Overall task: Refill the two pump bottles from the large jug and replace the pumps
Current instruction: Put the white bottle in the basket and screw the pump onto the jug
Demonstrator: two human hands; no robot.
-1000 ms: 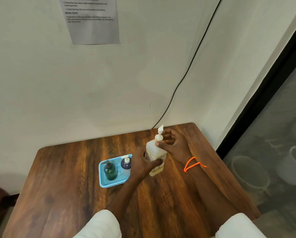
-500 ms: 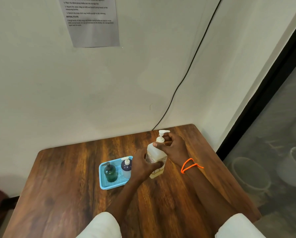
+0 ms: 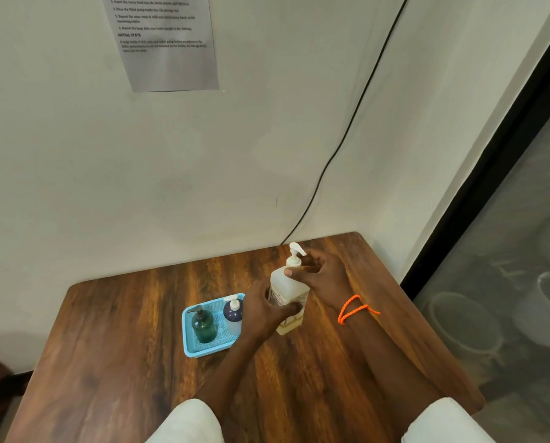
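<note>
My left hand wraps the large jug, standing on the table; right hand pinches the collar under its pump. Brace firmly, twist only the collar. Pump bottles wait in the tray just left.

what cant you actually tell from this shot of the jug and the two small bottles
Head view only:
- Lower front of the large jug: covered by the left hand, so its label is unreadable and most of its fill level is hidden.
- Jug's neck collar: the right hand wraps it, so how tight the pump sits is unclear.
- Fill of the green bottle and dark blue bottle in the blue tray: too small and dark.
- Wall notice: top cut off, print blurred.
</note>
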